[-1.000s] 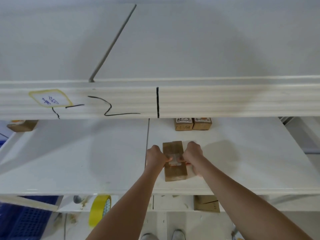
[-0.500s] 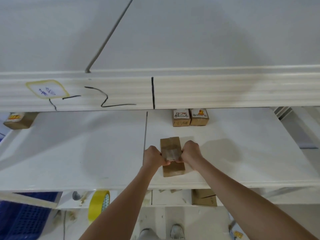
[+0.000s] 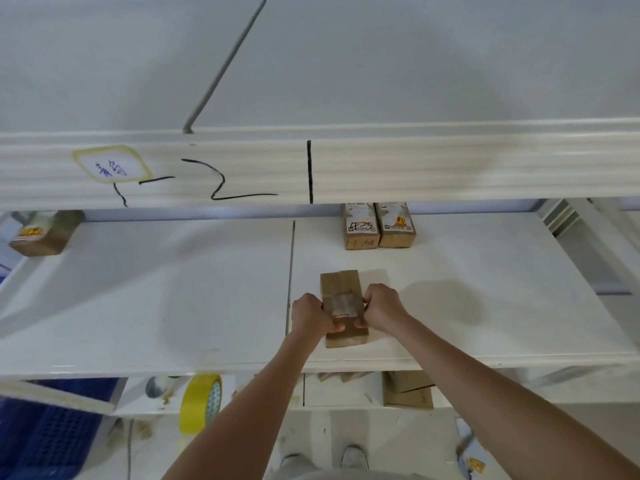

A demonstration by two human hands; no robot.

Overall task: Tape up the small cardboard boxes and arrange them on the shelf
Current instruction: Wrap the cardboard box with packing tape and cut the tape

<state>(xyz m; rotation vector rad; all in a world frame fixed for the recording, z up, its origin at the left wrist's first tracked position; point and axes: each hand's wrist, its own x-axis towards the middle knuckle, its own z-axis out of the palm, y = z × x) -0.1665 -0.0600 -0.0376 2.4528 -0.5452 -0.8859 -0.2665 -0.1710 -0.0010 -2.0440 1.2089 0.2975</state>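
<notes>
Cardboard-brown, the small oblong box (image 3: 343,308) lay at six o'clock on the white shelf board (image 3: 173,289), our left hand (image 3: 310,315) and right hand (image 3: 381,308) gripping its sides over clear tape (image 3: 343,304), so next likely came sliding it toward twelve o'clock beside two labelled brown boxes (image 3: 379,225).

Left hand (image 3: 310,315) and right hand (image 3: 380,307) are sitting close together on the white shelf board (image 3: 173,299), pressing either side of the small brown cardboard box with a clear tape strip (image 3: 343,308). Bare board is running wide open left of the left hand and right of the right hand. Ahead of the hands, two labelled brown cardboard boxes (image 3: 379,225) are standing side by side, touching, closing off the back. Overhead, the ribbed white front beam of the upper shelf (image 3: 450,168) is capping headroom. Far left of the left hand, a brown box with a yellow sticker (image 3: 45,233) is occupying the rear corner.
</notes>
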